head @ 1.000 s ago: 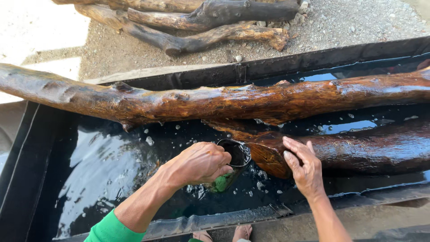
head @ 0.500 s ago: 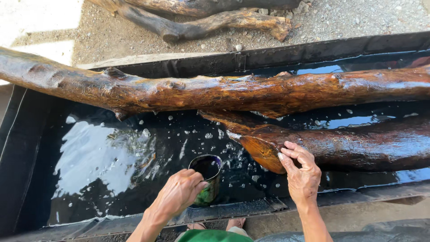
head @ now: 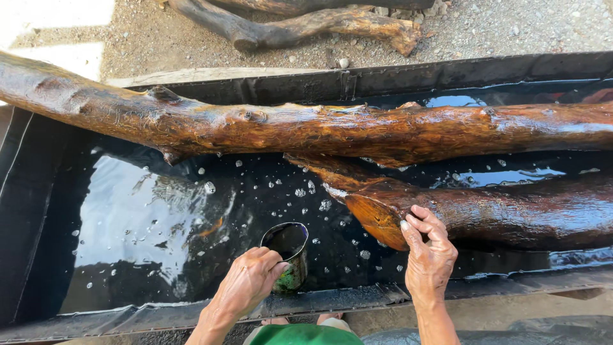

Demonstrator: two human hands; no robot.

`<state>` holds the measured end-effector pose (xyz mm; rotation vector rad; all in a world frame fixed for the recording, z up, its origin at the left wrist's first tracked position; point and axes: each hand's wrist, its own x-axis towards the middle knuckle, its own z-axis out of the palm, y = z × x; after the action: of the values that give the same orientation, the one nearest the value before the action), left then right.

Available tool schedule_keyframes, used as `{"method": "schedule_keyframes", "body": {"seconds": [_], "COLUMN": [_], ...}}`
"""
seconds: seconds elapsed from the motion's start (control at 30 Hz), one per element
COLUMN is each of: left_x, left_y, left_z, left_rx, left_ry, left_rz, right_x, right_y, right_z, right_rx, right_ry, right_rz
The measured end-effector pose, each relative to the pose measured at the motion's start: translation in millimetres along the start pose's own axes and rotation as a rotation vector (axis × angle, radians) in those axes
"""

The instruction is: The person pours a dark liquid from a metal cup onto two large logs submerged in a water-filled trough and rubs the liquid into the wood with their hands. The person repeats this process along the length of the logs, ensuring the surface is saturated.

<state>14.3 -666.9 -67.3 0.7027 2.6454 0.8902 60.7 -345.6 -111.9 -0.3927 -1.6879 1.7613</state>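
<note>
Gravel ground [head: 523, 25] lies beyond the work area, with a dry, gnarled branch [head: 306, 25] resting on it. Below that, a long trough [head: 447, 73] lined with black sheeting spans the whole view and holds dark, glossy liquid [head: 140, 223] dotted with bubbles.

A long wet log [head: 306, 131] lies lengthwise across the trough, its left end projecting past the trough's edge. A second, shorter log [head: 498, 214] lies nearer the person, its pointed end touching the underside of the long one.

The right hand [head: 429, 255] rests on the cut end of the shorter log, fingers spread and curled over the wood, not closed around it.

The left hand [head: 250, 281] is clamped on a small dark can [head: 287, 254], which stands upright just inside the near wall of the trough, mouth up, with a green patch on its side.

Change since one second ago: the can was then low in the liquid beside the shorter log, under the left hand. It now sits clear of the surface, drawn back toward the near wall. Judgement: the can has been filled and raised, so a scoop of liquid is ready at hand. The right hand has stayed on the log end throughout, and both logs are already coated and shining.
</note>
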Motion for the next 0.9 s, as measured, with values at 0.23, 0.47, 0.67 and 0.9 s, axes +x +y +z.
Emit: {"method": "schedule_keyframes", "body": {"seconds": [0.23,0.47,0.67,0.9], "left_x": [1.6,-0.4,-4.6,-7.1], "left_y": [3.2,2.4,-1.3,-3.8], "left_z": [3.3,6.4,8.4,8.9], "left_rx": [-0.019,-0.028,-0.013,0.012], "left_ry": [-0.011,-0.024,0.0,0.007], "left_rz": [-0.022,-0.016,0.014,0.028], "right_x": [3.1,3.3,3.8,4.5], "right_y": [-0.9,-3.3,-4.6,-6.5], "right_z": [-6.7,-7.5,-12.6,-7.3], "right_rx": [0.052,-0.089,-0.082,-0.104], "right_ry": [-0.002,-0.027,-0.041,-0.049], "right_rz": [0.096,0.019,0.097,0.051]}}
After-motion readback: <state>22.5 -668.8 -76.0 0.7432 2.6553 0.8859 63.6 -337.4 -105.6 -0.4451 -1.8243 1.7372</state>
